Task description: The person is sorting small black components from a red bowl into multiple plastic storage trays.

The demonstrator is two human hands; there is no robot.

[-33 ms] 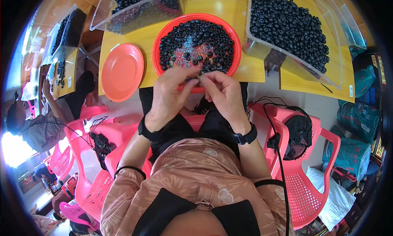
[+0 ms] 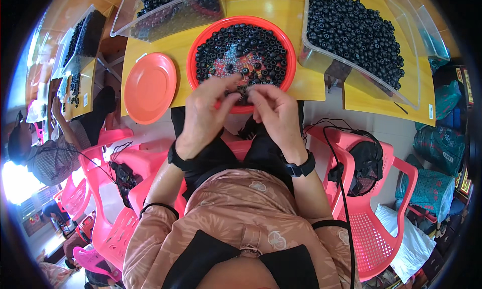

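My left hand (image 2: 208, 108) is over the near rim of a red round basin (image 2: 290, 68), its thumb and forefinger spread apart. Beside it, the thumb and forefinger of my right hand (image 2: 276, 108) are pressed together. Whatever they pinch, if anything, is too small to make out. Small black ring-shaped pieces (image 2: 276, 63) line the basin, thickest around its far and right sides. Through a gap in the middle shows its red patterned bottom. Between my fingertips several dark pieces (image 2: 243, 91) lie near the rim.
An orange oval plate (image 2: 150, 88) rests left of the basin on the yellow table (image 2: 311, 86). Clear plastic bins (image 2: 346, 70) of black pieces stand right and far left. Pink chairs (image 2: 371, 229) flank me, cables and black bags on them. Another person (image 2: 55, 158) sits far left.
My left thumb and forefinger have parted from the pinch they made against my right fingertips. The right hand has shifted very slightly. Basin, plate and bins stay put.
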